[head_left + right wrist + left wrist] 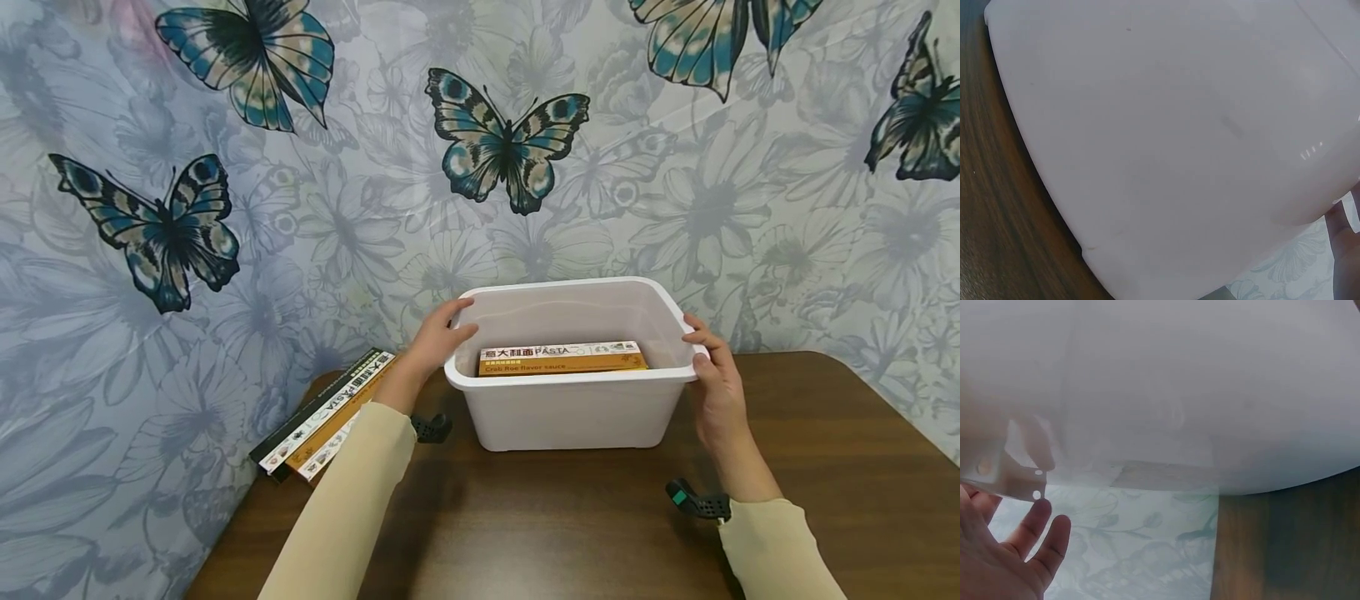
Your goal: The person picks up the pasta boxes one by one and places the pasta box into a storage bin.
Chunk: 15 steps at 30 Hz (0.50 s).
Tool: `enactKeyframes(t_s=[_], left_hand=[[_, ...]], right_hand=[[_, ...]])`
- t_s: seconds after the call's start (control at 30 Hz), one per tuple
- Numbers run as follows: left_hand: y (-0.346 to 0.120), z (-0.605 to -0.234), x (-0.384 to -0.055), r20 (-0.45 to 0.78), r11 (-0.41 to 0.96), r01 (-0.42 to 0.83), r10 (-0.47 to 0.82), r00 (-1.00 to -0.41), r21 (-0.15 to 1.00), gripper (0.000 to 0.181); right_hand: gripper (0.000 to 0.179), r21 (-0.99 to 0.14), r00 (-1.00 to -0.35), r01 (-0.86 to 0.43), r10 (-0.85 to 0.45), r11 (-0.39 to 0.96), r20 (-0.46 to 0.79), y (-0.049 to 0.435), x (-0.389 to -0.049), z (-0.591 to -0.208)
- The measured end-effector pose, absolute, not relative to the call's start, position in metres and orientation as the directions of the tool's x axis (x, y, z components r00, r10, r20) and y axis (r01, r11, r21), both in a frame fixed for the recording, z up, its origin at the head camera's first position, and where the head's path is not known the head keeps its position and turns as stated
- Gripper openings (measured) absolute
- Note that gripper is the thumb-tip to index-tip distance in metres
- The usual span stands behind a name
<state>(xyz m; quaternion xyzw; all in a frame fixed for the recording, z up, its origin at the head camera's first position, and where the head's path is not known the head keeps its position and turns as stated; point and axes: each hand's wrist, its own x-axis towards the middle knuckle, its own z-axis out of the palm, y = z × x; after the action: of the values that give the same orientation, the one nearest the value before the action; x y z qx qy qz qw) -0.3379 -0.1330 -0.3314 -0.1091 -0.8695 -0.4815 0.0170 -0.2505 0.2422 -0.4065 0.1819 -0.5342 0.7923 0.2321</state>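
Note:
A white plastic bin [573, 417] stands on the brown table with a pasta box [562, 358] lying inside it. My left hand [431, 342] grips the bin's left end at the rim, thumb on the near side. In the left wrist view, fingertips of the left hand [1016, 544] show under the rim beside the bin's wall [1166, 394]. On the opposite end, my right hand [716, 387] holds the rim, its fingers bent over the corner. The right wrist view is mostly filled by the bin's side [1160, 137], with a little of the right hand [1344, 240] at the edge.
More pasta boxes [330, 417], one dark and others orange and white, lie at an angle on the table's left, partly hidden behind the left forearm. Wallpaper with butterflies [510, 142] rises right behind the table [510, 533].

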Motion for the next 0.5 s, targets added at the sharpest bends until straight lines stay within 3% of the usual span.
enactKeyframes(t_s=[0.27, 0.5], left_hand=[[-0.135, -0.341, -0.334, 0.186, 0.398, 0.242, 0.175, -0.967, 0.885, 0.048], [-0.136, -0.351, -0.328, 0.246, 0.272, 0.257, 0.075, -0.966, 0.927, 0.044]], right_hand=[[0.024, -0.770, -0.829, -0.558, 0.185, -0.310, 0.527, 0.243, -0.250, -0.407], [0.023, -0.789, -0.842, -0.539, 0.181, -0.295, 0.508, 0.243, -0.250, -0.406]])
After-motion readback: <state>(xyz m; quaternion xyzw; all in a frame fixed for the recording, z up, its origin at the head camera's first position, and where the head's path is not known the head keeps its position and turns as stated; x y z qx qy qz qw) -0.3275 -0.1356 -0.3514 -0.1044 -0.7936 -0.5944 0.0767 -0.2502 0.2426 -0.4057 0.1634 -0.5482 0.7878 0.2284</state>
